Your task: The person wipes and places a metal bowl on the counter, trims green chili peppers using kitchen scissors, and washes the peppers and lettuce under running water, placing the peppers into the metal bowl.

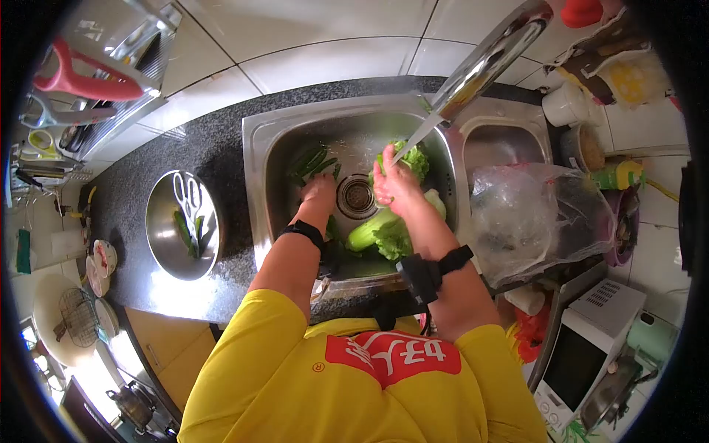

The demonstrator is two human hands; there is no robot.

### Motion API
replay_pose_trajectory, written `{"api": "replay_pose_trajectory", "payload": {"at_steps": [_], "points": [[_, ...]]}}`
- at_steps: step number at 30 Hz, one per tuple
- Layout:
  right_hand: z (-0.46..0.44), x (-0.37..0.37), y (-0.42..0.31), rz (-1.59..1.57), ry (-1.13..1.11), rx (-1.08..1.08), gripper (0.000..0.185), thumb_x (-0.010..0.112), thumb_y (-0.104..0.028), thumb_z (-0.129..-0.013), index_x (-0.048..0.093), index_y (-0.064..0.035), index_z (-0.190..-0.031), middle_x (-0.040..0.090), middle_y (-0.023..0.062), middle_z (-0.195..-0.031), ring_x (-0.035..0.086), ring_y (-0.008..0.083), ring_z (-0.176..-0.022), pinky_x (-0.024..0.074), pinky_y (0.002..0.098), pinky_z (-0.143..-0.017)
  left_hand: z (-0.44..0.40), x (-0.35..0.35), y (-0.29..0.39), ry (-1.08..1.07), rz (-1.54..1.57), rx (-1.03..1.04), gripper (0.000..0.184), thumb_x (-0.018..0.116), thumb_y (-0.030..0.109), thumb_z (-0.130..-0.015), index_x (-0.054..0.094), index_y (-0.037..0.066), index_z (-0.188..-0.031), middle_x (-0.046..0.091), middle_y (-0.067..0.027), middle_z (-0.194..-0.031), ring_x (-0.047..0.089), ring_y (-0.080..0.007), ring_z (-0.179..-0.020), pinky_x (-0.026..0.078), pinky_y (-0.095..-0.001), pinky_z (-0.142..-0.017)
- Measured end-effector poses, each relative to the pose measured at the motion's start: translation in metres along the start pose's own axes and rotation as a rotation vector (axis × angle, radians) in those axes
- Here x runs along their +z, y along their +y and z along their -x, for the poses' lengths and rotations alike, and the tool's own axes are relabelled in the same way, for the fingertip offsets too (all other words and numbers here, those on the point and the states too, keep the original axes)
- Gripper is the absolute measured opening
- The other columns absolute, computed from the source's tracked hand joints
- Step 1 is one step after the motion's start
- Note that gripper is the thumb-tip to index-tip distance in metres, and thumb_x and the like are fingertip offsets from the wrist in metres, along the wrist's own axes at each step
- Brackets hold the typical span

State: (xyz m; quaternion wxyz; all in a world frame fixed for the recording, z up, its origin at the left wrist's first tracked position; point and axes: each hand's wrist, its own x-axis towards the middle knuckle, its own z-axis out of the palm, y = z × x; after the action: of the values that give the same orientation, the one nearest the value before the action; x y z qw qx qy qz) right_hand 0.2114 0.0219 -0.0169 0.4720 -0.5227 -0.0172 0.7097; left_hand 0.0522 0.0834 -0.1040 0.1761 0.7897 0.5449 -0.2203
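Observation:
My left hand (320, 190) is low in the left part of the steel sink (255, 148), its fingers curled at several long green peppers (313, 160). Part of the fingers is hidden. Under the running water of the faucet (484, 63), my right hand (396, 183) is open with fingers apart, beside leafy green lettuce (417, 160). A pale-stemmed leafy vegetable (369, 230) lies below it, partly behind my right forearm. The drain (357, 196) sits between my hands.
A steel bowl (164, 229) with scissors (189, 193) and green peppers stands on the dark counter (229, 173) at left. A clear plastic bag (528, 214) covers the drainboard at right, below a small second basin (506, 144). A white microwave (591, 332) is lower right.

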Motion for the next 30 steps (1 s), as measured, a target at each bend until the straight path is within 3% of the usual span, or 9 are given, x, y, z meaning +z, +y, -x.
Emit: {"api": "replay_pose_trajectory", "payload": {"at_steps": [7,11,13,19,21,22,27,29,30], "points": [[-0.008,-0.015,0.004,-0.054,-0.122,-0.252,0.014,0.054,-0.020,-0.086,0.047,-0.0082,-0.086,0.053,0.0026,-0.074,0.050,0.0116,-0.063,0.0345,0.0219,-0.046,-0.018,0.022,0.003,0.161,0.364,0.014,0.029,0.049,0.015,-0.082,0.046,0.002,-0.108,0.054,-0.0211,-0.104,0.055,-0.0362,-0.095,0.044,-0.0408,-0.081],[-0.022,-0.020,0.017,0.014,0.080,-0.372,0.026,0.051,-0.023,-0.089,0.048,-0.0079,-0.109,0.059,0.0068,-0.101,0.056,0.0165,-0.090,0.0451,0.0289,-0.064,0.018,-0.024,0.036,0.278,1.147,0.569,0.026,0.049,0.021,-0.087,0.043,0.001,-0.103,0.053,-0.0124,-0.075,0.051,-0.0216,-0.064,0.041,-0.0333,-0.057],[-0.015,-0.011,0.017,-0.150,-0.030,-0.476,0.025,0.053,-0.023,-0.088,0.053,-0.0071,-0.107,0.059,0.0045,-0.100,0.055,0.0147,-0.091,0.0444,0.0297,-0.074,0.042,-0.046,0.066,-0.107,1.735,0.489,0.034,0.041,0.040,-0.091,0.047,0.007,-0.095,0.039,0.0036,-0.057,0.034,-0.0045,-0.045,0.025,-0.0206,-0.040],[-0.008,-0.007,0.017,-0.051,0.050,-0.524,0.021,0.056,-0.022,-0.086,0.057,-0.0060,-0.099,0.059,0.0041,-0.090,0.054,0.0115,-0.078,0.0442,0.0259,-0.070,0.031,-0.043,0.079,-0.290,1.724,0.085,0.053,0.028,0.051,-0.091,0.051,0.004,-0.082,0.037,0.0025,-0.049,0.036,-0.0078,-0.045,0.027,-0.0237,-0.040],[-0.013,-0.012,0.016,-0.078,0.135,-0.495,0.020,0.058,-0.023,-0.085,0.055,-0.0052,-0.094,0.058,0.0037,-0.086,0.055,0.0110,-0.075,0.0449,0.0250,-0.065,0.028,-0.035,0.084,-0.020,1.385,0.279,0.053,0.029,0.043,-0.093,0.053,-0.001,-0.112,0.058,-0.0061,-0.076,0.055,-0.0179,-0.072,0.043,-0.0274,-0.063],[-0.013,-0.008,0.015,-0.080,0.164,-0.578,0.022,0.059,-0.022,-0.084,0.053,-0.0032,-0.093,0.057,0.0036,-0.083,0.055,0.0111,-0.073,0.0451,0.0251,-0.064,0.032,-0.031,0.090,0.260,1.339,0.439,0.054,0.025,0.041,-0.094,0.043,-0.001,-0.123,0.053,-0.0165,-0.111,0.047,-0.0252,-0.107,0.035,-0.0342,-0.093],[-0.014,0.005,0.012,0.176,0.304,-0.632,0.030,0.060,-0.021,-0.083,0.049,-0.0025,-0.104,0.060,0.0063,-0.092,0.056,0.0130,-0.081,0.0457,0.0251,-0.067,0.016,0.002,0.089,0.415,0.946,0.609,0.052,0.024,0.036,-0.095,0.028,-0.001,-0.131,0.024,-0.0203,-0.136,0.022,-0.0299,-0.127,0.016,-0.0371,-0.106],[-0.017,0.001,0.015,0.947,0.335,-0.464,0.048,0.060,-0.032,-0.080,0.048,-0.0063,-0.119,0.044,0.0186,-0.123,0.048,0.0302,-0.107,0.0389,0.0340,-0.090,0.020,-0.013,0.086,0.240,0.586,0.478,0.051,0.024,0.033,-0.094,0.024,-0.002,-0.131,0.017,-0.0212,-0.139,0.017,-0.0351,-0.128,0.014,-0.0389,-0.107],[-0.048,-0.015,0.039,0.507,0.121,-0.521,0.047,0.057,-0.039,-0.081,0.051,-0.0093,-0.117,0.048,0.0168,-0.120,0.051,0.0270,-0.103,0.0393,0.0329,-0.089,0.025,-0.020,0.086,0.241,0.588,0.476,0.051,0.024,0.033,-0.094,0.024,-0.002,-0.131,0.017,-0.0212,-0.139,0.017,-0.0351,-0.128,0.014,-0.0389,-0.107]]}}
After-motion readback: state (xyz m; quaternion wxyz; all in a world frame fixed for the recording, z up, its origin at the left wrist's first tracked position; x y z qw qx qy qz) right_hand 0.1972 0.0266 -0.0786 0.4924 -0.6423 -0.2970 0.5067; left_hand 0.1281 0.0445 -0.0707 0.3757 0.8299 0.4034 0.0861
